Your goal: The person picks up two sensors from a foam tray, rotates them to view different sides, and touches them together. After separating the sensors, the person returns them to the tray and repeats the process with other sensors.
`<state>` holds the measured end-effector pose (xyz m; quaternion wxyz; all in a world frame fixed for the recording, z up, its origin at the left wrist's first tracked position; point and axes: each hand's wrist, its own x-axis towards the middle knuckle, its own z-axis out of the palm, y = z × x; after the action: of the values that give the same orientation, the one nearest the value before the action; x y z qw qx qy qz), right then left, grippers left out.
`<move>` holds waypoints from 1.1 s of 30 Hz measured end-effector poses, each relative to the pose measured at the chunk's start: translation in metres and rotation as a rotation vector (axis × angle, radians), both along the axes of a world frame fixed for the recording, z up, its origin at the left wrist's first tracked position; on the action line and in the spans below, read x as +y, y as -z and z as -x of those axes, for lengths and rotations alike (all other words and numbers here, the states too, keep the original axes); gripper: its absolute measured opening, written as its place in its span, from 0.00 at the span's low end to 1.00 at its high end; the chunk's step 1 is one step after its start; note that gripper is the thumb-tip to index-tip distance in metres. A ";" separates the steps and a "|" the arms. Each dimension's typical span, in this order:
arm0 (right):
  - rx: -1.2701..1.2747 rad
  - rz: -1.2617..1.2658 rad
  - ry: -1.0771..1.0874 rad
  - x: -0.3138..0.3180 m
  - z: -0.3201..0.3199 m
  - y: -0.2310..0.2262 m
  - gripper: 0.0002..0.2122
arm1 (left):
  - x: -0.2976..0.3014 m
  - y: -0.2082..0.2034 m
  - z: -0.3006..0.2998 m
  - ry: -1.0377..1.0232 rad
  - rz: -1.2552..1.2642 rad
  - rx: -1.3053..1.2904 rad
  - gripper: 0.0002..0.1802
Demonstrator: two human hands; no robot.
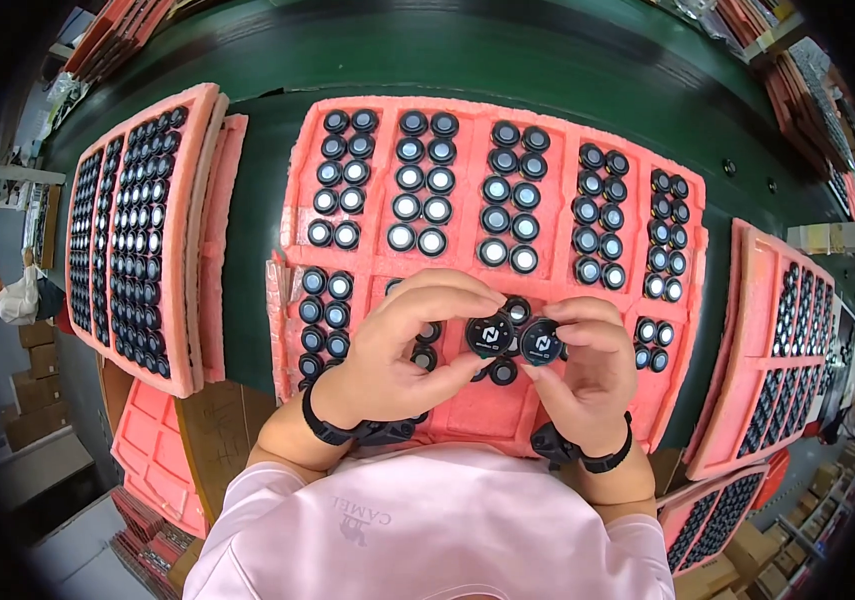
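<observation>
My left hand (412, 345) pinches a small round black disc-shaped piece (488, 337) with a white mark on its face between thumb and fingers. A matching black disc (541, 342) is pinched in my right hand (592, 360). The two discs are side by side, faces up, close together over the pink foam tray (487, 415). Rows of round black pieces with pale centres (494, 190) stand in the tray's compartments. Both hands hide part of the tray's near row. A black band sits on each wrist.
Stacked pink trays full of black pieces stand at the left (192, 240) and right (732, 340). Everything rests on a green belt surface (427, 50). Cardboard boxes (232, 430) and an unfilled pink tray (152, 450) are lower left. Another person (12, 295) is far left.
</observation>
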<state>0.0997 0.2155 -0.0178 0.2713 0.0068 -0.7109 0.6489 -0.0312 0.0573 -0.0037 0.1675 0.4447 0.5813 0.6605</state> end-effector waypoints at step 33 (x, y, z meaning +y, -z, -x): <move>0.040 0.180 -0.054 0.001 -0.003 0.012 0.20 | 0.000 -0.002 0.001 0.070 0.106 -0.057 0.21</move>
<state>0.1025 0.2169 -0.0300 0.2676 0.0145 -0.6437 0.7168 -0.0323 0.0573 -0.0018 0.2303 0.4362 0.5944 0.6351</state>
